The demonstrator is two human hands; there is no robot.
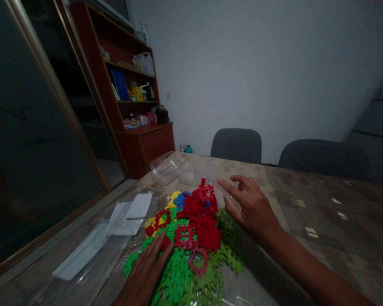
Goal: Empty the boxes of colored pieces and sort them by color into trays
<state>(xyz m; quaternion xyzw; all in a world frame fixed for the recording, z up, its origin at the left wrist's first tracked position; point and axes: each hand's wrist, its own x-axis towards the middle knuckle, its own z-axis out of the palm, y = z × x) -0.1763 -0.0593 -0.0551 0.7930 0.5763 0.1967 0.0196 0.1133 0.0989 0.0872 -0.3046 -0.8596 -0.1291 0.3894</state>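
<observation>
A heap of plastic interlocking building pieces lies on the table: red pieces [207,231] on top, green pieces [175,272] in front and to the right, with yellow pieces [175,199] and blue pieces [180,200] at the back left. My left hand [150,263] rests on the heap's left side, fingers stretched out over green and red pieces. To the right of the heap, my right hand [247,202] hovers with its fingers apart and nothing between them. Its fingertips are near the upright red piece at the top.
Clear plastic containers [167,166] stand at the table's far left edge. Left of the heap lies clear packaging with white paper strips [140,208]. Two grey chairs [236,144] stand behind the table [300,238]. A red-brown shelf cabinet [147,142] is at the back left.
</observation>
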